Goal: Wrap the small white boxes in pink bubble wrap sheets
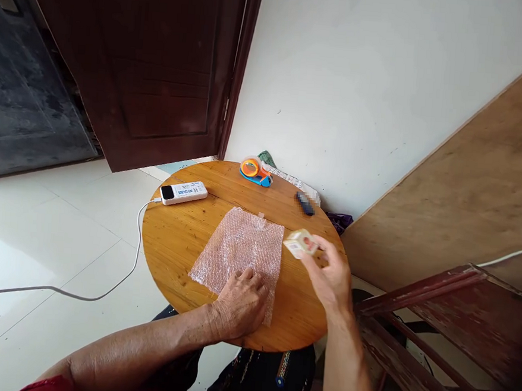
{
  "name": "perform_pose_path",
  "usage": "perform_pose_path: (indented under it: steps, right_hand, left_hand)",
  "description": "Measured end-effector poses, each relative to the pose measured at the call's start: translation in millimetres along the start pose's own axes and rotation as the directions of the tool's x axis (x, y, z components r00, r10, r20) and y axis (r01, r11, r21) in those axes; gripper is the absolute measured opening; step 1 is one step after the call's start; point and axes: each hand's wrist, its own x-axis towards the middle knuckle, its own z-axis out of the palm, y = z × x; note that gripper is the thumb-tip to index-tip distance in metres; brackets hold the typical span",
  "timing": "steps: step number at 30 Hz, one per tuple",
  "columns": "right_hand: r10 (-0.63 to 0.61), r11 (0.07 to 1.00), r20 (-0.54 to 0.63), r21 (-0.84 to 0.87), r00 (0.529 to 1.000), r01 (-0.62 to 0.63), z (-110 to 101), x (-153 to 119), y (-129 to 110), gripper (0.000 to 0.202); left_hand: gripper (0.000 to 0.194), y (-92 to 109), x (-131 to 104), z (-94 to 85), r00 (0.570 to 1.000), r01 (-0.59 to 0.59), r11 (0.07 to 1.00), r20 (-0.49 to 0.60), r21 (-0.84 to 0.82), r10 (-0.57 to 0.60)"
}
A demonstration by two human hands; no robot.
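Note:
A sheet of bubble wrap (240, 239) lies spread on the round wooden table (173, 237). My left hand (245, 298) rests on its near edge, fingers curled against the plastic; the fingertips are partly hidden. To the right of the sheet, my right hand (329, 272) holds a small box (301, 243) above the tabletop, pinched between thumb and fingers. The box is pale with a red mark on one face and looks slightly blurred.
At the table's far side stands a tape dispenser (257, 171) in orange and blue. A dark blurred-out object (305, 203) lies right of it. On the left sits a white power bank (184, 192) with a cable (140, 229) running off the edge. A wooden chair (432, 297) is at right.

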Motion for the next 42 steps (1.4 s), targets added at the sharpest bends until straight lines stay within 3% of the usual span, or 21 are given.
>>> perform_pose_path:
  steps: [2,4,7,11,14,16,19,24,25,27,29,31,36,42]
  right_hand:
    - [0.093,0.977,-0.092,-0.185,0.991,-0.109,-16.6,0.6,24.0,0.051]
    - [0.180,0.910,-0.008,-0.377,0.984,-0.170,-24.6,-1.6,42.0,0.054]
    - [0.122,0.867,0.018,-0.488,0.992,-0.098,-23.8,-9.2,50.6,0.062]
    - [-0.154,0.913,-0.095,-0.395,0.984,0.104,-8.5,-21.7,29.1,0.047]
    - [-0.336,0.915,0.067,-0.213,0.940,0.342,12.2,-29.8,3.4,0.030]
    - [-0.386,0.900,0.195,-0.136,0.902,0.415,28.0,-31.6,-10.2,0.028]
    - [-0.398,0.892,0.295,-0.097,0.868,0.442,49.0,-25.7,-21.6,0.027]
    - [-0.389,0.881,0.448,-0.073,0.805,0.467,67.5,-4.8,-23.7,0.026]
    - [-0.383,0.883,0.456,-0.074,0.803,0.464,68.4,-0.6,-22.2,0.024]
    - [-0.343,0.904,0.409,-0.100,0.846,0.415,67.5,8.5,-17.7,0.022]
    - [-0.287,0.927,0.320,-0.143,0.903,0.346,64.1,19.8,-12.9,0.024]
    - [-0.256,0.934,0.264,-0.180,0.930,0.308,60.3,32.3,-9.7,0.025]
    - [-0.270,0.917,0.294,-0.212,0.917,0.338,57.3,45.8,-12.5,0.022]
    - [-0.321,0.840,0.367,-0.315,0.873,0.442,46.8,2.7,-36.0,0.027]
  left_hand:
    - [0.020,0.1,-0.3,-0.7,1.000,0.016,1.000,-0.003,0.007,-0.016]
    - [0.020,0.3,0.0,-1.1,0.999,0.034,0.999,-0.006,0.017,-0.034]
    - [0.020,0.5,1.8,-0.8,0.999,0.038,0.999,0.000,0.020,-0.038]
    - [0.020,-0.1,2.8,-2.7,1.000,0.029,1.000,0.010,-0.010,-0.029]
    - [0.023,-7.1,0.6,-12.1,0.999,0.014,0.995,-0.045,-0.103,-0.019]
    - [0.025,-18.9,0.2,-22.8,0.992,-0.026,0.989,-0.129,-0.143,0.007]
    - [0.023,-47.1,5.7,-38.4,0.979,-0.061,0.995,-0.200,-0.083,0.043]
    - [0.031,-89.3,22.0,-39.0,0.998,-0.011,1.000,-0.069,0.012,0.012]
    - [0.029,-93.1,23.8,-35.2,0.999,-0.010,1.000,-0.037,0.013,0.011]
    - [0.025,-96.3,25.2,-26.5,0.999,-0.020,1.000,-0.026,0.016,0.020]
    - [0.026,-95.6,24.7,-19.2,0.997,-0.025,0.999,-0.066,0.024,0.027]
    - [0.027,-93.8,23.8,-15.5,0.995,-0.020,0.999,-0.096,0.029,0.023]
    - [0.027,-92.0,22.3,-16.2,0.996,-0.009,1.000,-0.089,0.006,0.009]
    - [0.031,-90.4,21.7,-11.9,0.990,0.027,1.000,-0.136,-0.015,-0.028]
